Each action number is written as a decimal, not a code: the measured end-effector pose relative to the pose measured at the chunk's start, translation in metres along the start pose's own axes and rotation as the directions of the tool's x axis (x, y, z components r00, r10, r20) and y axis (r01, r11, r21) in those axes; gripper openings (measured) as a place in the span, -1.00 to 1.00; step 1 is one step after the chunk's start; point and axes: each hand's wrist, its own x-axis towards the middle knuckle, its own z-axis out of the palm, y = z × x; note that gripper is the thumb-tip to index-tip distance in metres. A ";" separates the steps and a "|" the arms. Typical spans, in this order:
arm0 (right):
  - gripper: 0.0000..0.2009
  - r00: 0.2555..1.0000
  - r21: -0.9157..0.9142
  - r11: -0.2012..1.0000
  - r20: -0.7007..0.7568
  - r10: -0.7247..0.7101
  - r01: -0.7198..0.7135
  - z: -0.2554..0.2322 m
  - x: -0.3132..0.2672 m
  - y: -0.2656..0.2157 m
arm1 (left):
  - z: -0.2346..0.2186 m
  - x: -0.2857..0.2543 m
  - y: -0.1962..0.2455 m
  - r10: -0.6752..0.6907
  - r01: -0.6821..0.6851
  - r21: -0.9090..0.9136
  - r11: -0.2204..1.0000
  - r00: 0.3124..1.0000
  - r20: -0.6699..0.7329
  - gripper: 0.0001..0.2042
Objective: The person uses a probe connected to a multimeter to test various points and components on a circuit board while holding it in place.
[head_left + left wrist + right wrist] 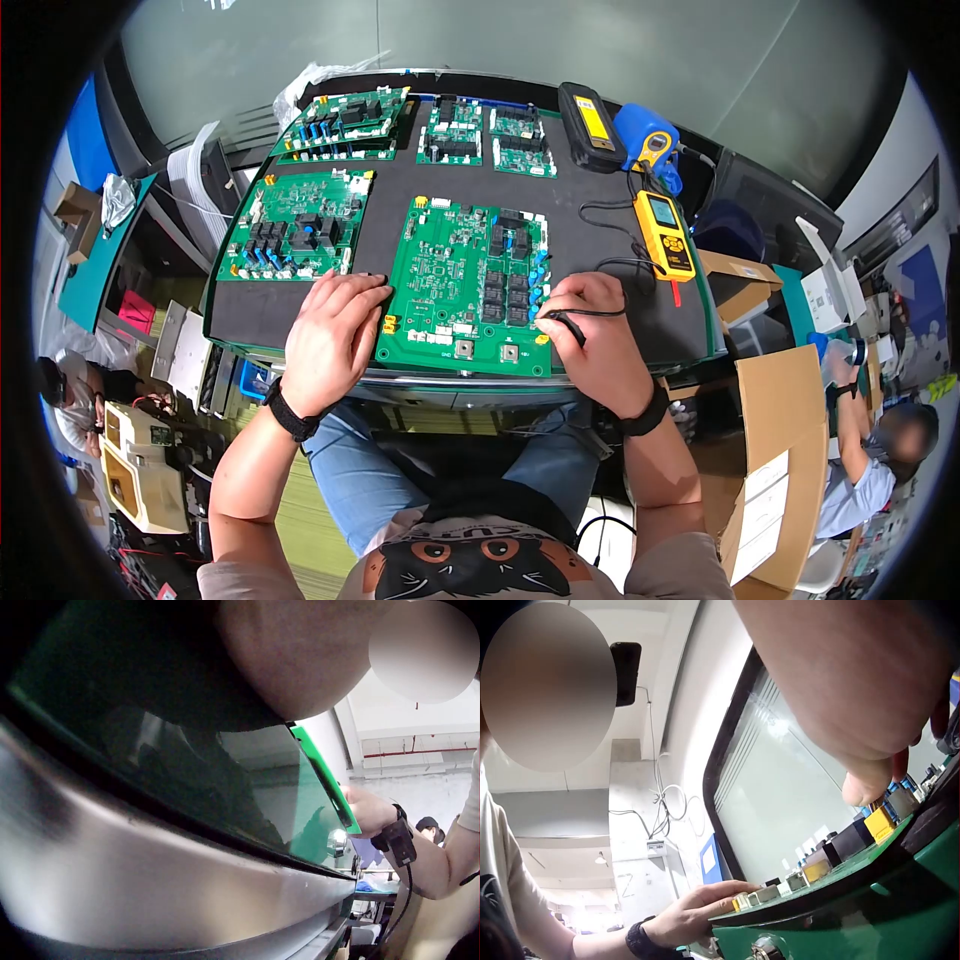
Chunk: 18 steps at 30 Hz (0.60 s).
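A large green circuit board lies flat near the front edge of the dark mat. My left hand rests at its left edge, fingers extended together. At the board's lower right, my right hand has curled fingers and pinches a thin black cable, which loops over the hand. A yellow handheld meter with black leads lies to the right. In the right wrist view, the right thumb is just above a yellow connector; the fingertips' contact with the board cannot be made out.
Another board lies left, with stacked boards behind it. Small boards sit at the back centre. A black case and a blue device stand back right. An open cardboard box is at the right; a person is beyond it.
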 end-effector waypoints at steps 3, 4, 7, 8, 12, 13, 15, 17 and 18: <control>-0.93 1.000 0.005 1.000 0.002 0.003 -0.003 -0.001 0.000 -0.001 | 0.000 0.000 0.000 0.003 -0.003 0.004 1.000 1.000 -0.003 -0.75; -0.93 1.000 0.004 1.000 0.004 0.002 -0.002 -0.002 0.000 -0.001 | 0.001 0.000 0.000 0.006 -0.006 0.008 1.000 1.000 -0.002 -0.75; -0.94 1.000 0.002 1.000 0.009 -0.022 0.022 -0.003 0.002 -0.002 | 0.001 0.000 0.000 0.012 -0.012 0.008 1.000 1.000 -0.010 -0.76; -0.94 1.000 0.016 1.000 -0.001 -0.023 0.023 -0.003 0.002 -0.003 | 0.001 0.000 0.000 0.012 -0.012 0.008 1.000 1.000 -0.010 -0.76; -0.95 0.999 0.021 1.000 -0.027 -0.023 0.023 0.001 0.001 -0.001 | 0.000 0.000 -0.001 0.010 -0.010 0.001 1.000 1.000 -0.009 -0.76; -0.95 0.999 0.023 0.999 -0.024 -0.024 0.024 0.001 0.001 -0.001 | 0.001 -0.001 -0.001 0.009 -0.009 -0.001 1.000 1.000 -0.011 -0.76; -0.95 1.000 0.025 1.000 -0.025 -0.013 0.014 0.001 0.001 -0.002 | 0.001 -0.001 -0.001 0.008 -0.008 0.001 1.000 1.000 -0.010 -0.76; -0.95 0.999 0.022 0.999 -0.025 -0.024 0.024 0.001 0.001 -0.002 | 0.000 0.000 0.000 0.012 -0.012 0.005 1.000 1.000 -0.011 -0.76; -0.94 0.999 0.019 0.999 -0.026 -0.033 0.034 0.001 0.001 -0.002 | 0.000 0.000 0.000 0.014 -0.014 0.001 1.000 1.000 -0.010 -0.76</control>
